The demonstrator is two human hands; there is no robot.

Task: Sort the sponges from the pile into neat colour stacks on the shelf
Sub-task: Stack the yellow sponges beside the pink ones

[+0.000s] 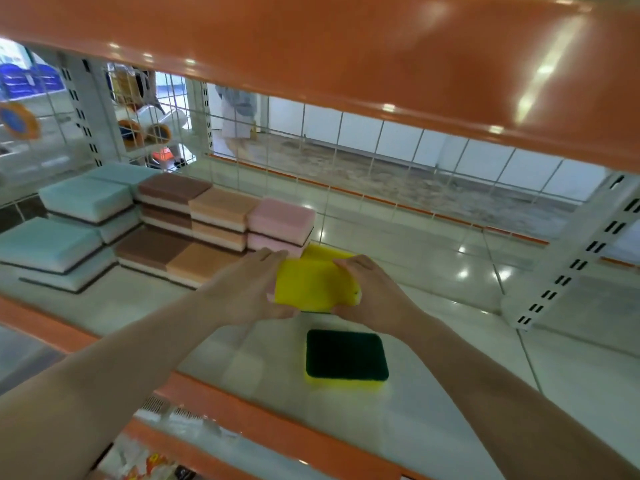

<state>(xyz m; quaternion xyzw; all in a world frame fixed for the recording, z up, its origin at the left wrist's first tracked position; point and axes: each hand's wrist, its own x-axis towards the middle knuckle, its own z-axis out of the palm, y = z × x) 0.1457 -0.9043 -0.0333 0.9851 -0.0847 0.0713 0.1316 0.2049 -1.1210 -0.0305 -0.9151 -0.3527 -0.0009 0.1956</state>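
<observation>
both hands together over the middle of the shelf: left hand point(258, 289) gripping the left end of a yellow sponge point(313, 284), thumb under its near edge, fingers over the top; right hand point(369, 292) gripping the right end the same way. held yellow side up, just above the white shelf board point(433, 420), a dark strip showing beneath its near edge. directly behind it, another yellow sponge point(325, 252) partly hidden, touching or nearly touching the held one; cannot tell which.

nearer, just below the hands, a third yellow sponge point(346, 356) lying flat with its dark green scouring side up, apart from the held one.

left of the hands, rows of stacks: pink sponges point(280, 221) two high just beside the left fingertips, peach sponges point(221, 216) next, brown sponges point(166, 202) beyond those, pale blue sponges point(65, 233) farthest left, in tiers stepping down toward the near edge.

orange shelf lip point(263, 420) along the near side, orange upper shelf point(346, 46) overhead, white wire grid back point(346, 161) at the far side, slotted white upright point(568, 265) to the right. through the grid, blurred, a person's legs point(237, 123) and tiled floor.
</observation>
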